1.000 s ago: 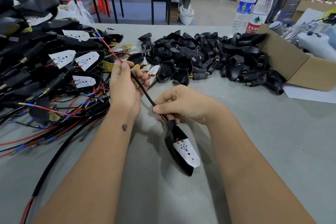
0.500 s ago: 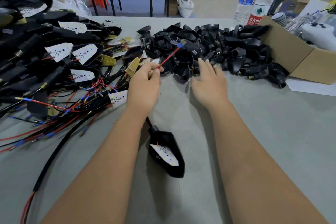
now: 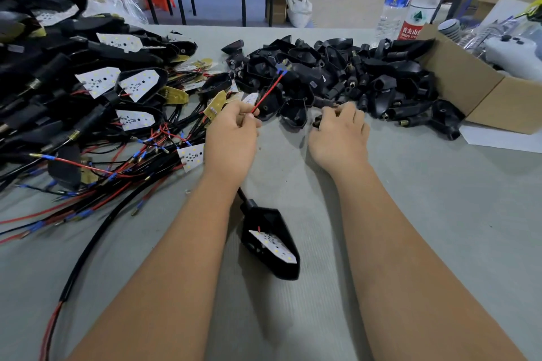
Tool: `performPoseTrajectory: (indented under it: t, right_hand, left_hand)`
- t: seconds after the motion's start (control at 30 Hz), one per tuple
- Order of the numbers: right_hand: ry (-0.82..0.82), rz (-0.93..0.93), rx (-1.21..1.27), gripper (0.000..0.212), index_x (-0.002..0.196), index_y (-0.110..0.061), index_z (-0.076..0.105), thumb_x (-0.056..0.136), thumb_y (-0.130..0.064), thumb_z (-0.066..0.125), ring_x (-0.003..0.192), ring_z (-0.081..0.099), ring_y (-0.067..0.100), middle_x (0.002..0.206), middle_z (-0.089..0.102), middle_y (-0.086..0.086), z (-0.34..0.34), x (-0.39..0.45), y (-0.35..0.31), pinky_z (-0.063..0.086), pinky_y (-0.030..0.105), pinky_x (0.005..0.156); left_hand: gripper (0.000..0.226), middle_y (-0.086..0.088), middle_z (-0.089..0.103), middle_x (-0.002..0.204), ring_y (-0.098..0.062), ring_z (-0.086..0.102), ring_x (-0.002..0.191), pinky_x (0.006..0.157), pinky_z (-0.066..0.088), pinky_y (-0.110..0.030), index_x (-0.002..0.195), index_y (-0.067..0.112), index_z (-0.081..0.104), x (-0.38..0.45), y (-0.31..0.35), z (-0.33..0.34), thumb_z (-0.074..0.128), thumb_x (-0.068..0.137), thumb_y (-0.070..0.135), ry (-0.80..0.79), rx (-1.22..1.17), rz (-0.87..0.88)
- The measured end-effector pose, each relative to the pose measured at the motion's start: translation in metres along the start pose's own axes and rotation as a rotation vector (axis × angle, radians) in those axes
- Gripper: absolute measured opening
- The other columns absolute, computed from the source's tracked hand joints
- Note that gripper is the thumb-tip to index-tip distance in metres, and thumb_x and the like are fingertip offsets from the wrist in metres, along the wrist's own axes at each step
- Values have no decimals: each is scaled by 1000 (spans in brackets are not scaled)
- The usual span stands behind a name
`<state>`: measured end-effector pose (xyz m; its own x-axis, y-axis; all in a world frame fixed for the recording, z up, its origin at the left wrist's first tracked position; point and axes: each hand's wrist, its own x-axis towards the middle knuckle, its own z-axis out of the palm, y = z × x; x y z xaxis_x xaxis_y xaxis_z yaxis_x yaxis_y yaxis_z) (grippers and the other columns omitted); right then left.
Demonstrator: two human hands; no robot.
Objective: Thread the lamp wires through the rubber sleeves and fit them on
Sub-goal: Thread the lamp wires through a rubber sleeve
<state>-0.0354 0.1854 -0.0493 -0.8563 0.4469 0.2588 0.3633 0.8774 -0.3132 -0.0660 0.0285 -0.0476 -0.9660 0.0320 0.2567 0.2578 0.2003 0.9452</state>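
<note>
A red lamp wire (image 3: 267,94) is being pinched between thumb and fingers of the left hand (image 3: 231,138), its blue-tipped end pointing up over the pile of black rubber sleeves (image 3: 346,79). A small black sleeve (image 3: 318,120) at the pile's near edge is being gripped by the curled right hand (image 3: 340,138). The lamp housing (image 3: 271,246) is lying on the grey table (image 3: 440,214) between the forearms

The left hand (image 3: 231,132) hides where the red wire (image 3: 268,92) meets the lamp housing (image 3: 271,246) below; curled fingers (image 3: 341,113) of the right hand (image 3: 338,138) conceal the small black piece they hold; the wired lamp pile (image 3: 58,91) runs off-frame left.
</note>
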Motion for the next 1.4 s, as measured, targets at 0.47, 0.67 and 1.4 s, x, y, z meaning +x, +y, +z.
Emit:
performPoseTrajectory:
  t: [0.47,0.67,1.4]
  right_hand:
    - [264,42,423,33,99,-21,70,96,-48,51,93,48,18,96,63,1,-11,-7,-6,37,31,81]
    - [32,364,1565,37,80,-13,62,100,-43,50,45,51,3,72,71,5,-16,-24,-34,37,14,42]
    - [-212,36,1472,24,88,-13,72,97,-30,58,66,52,11,90,61,13,-8,-23,-33,42,20,61]
  left_hand:
    - [14,11,55,61,-5,50,58,57,41,-18,86,28,62,1,-1,-3,54,95,20,-40,-16,50]
    - [16,5,72,73,6,48,51,63,37,-29,82,29,59,-2,1,-4,52,95,24,-142,-24,0]
    - [14,6,69,68,-11,58,62,64,43,-31,93,29,45,0,-3,-6,33,101,30,-146,-21,-44]
